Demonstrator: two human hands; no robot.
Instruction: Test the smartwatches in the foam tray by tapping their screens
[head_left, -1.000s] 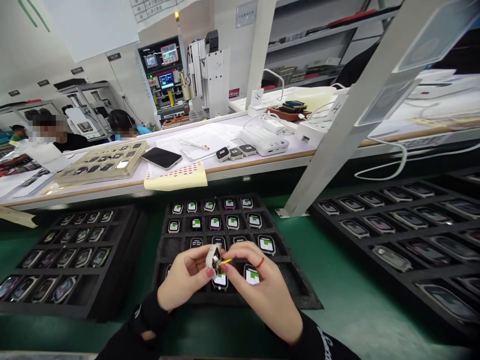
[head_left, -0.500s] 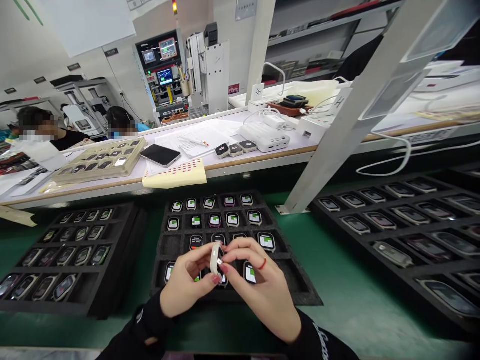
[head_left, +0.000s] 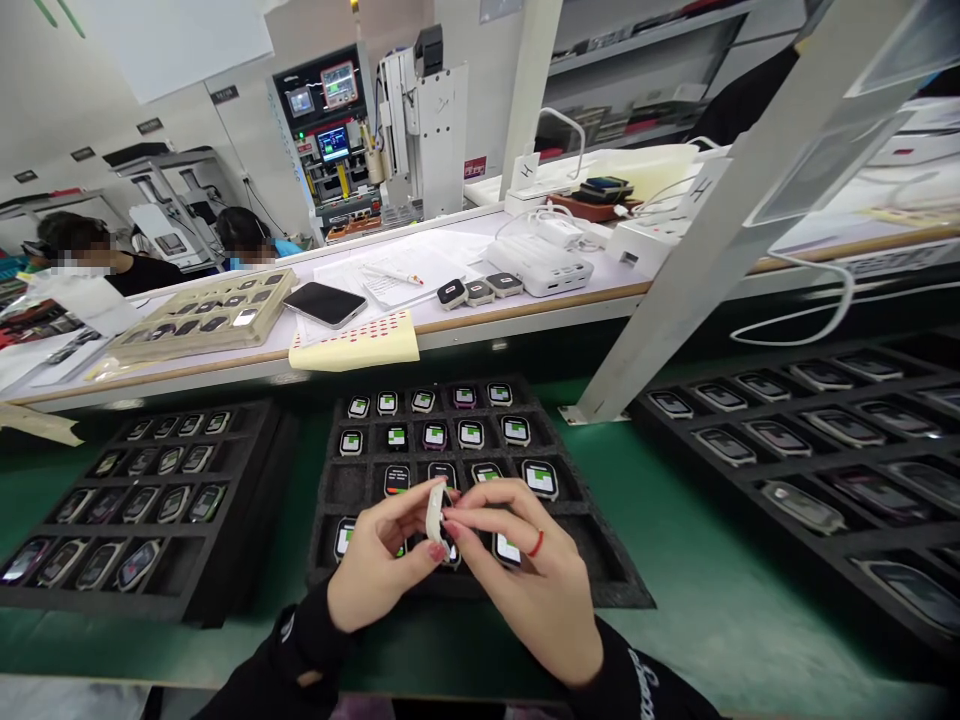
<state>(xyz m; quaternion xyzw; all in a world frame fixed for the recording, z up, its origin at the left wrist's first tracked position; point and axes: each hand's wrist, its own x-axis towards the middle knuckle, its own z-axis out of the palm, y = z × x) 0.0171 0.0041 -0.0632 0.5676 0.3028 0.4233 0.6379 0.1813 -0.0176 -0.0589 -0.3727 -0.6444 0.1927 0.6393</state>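
My left hand (head_left: 379, 570) and my right hand (head_left: 525, 580) meet over the near edge of a black foam tray (head_left: 607, 570) of smartwatch bodies with lit screens. Between the fingertips of both hands is a white smartwatch body (head_left: 434, 511), held on edge. My left thumb and fingers pinch its left side. My right fingertips press its right side, and a red ring shows on one right finger. Both wrists wear black sleeves. Whatever my right fingers hold besides the watch is hidden.
Another black tray of watches (head_left: 135, 500) lies to the left and a long one (head_left: 787, 460) to the right on the green mat. A white post (head_left: 675, 260) rises behind. The raised bench carries a phone (head_left: 324, 303), a beige tray (head_left: 202, 320), yellow sheet (head_left: 356, 345) and chargers. Two people sit far left.
A small yellow piece seen at my right fingertips a second ago is out of sight. The watch body has turned more edge-on. The view has shifted slightly.
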